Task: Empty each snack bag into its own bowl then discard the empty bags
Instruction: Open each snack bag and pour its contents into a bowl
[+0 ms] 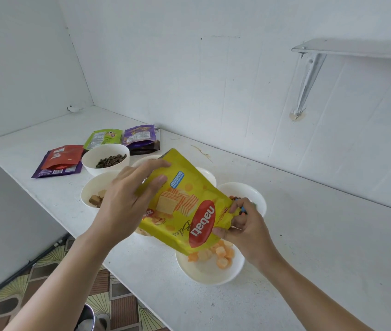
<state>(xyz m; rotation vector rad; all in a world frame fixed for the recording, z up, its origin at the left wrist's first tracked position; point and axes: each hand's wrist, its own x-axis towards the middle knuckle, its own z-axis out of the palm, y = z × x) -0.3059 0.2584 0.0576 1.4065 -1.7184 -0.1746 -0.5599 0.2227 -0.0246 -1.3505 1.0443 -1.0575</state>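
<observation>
In the middle of the frame the yellow bag (185, 201) is tipped upside down at a slant over the white counter (309, 235), its printed name reading inverted. The left hand (127, 199) holds the bag's upper end, fingers laid across the front of it; the thumb is out of sight behind. The right hand (244, 225) pinches the lower edge by the mouth. Just under that mouth, at lower centre, sits a white bowl (213, 278) with orange-yellow wafer cubes (222, 255) lying in it.

Other bowls cluster behind:
- A seed bowl (99, 172) sits at the left.
- A bowl with brown chunks (89, 185) is partly hidden by the left hand.
- A bowl of coloured candies (244, 189) shows above the right hand.

Toward the upper left lie a red bag (64, 156), a green bag (103, 137) and a purple bag (140, 137), all flat on the counter.
</observation>
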